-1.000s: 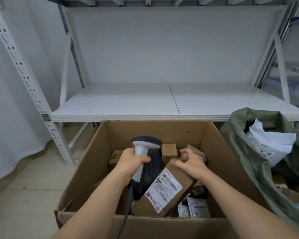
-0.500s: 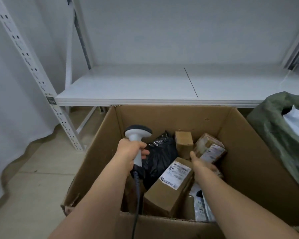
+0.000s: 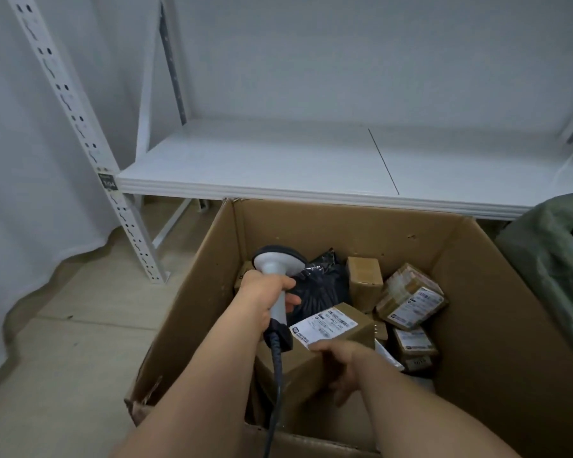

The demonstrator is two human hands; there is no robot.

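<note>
Grip is firm on both sides. Left hand (image 3: 265, 302) is wrapped fully round the handle of the barcode scanner (image 3: 278, 263), whose head stands raised and whose cable hangs toward the bottom edge of the frame. Right hand (image 3: 344, 368) clasps the near edge of the labelled parcel (image 3: 361, 328), fingers curled down its side, keeping the label face up (presumably so the scanner can read it). Parcel sits at lower centre, inside the large carton (image 3: 510, 325), propped among other goods: a black bag (image 3: 325, 285) just behind it and small taped boxes (image 3: 411, 299) at centre right. White shelf (image 3: 262, 160) spans mid-frame; green sack (image 3: 549, 252) occupies the right edge.
</note>
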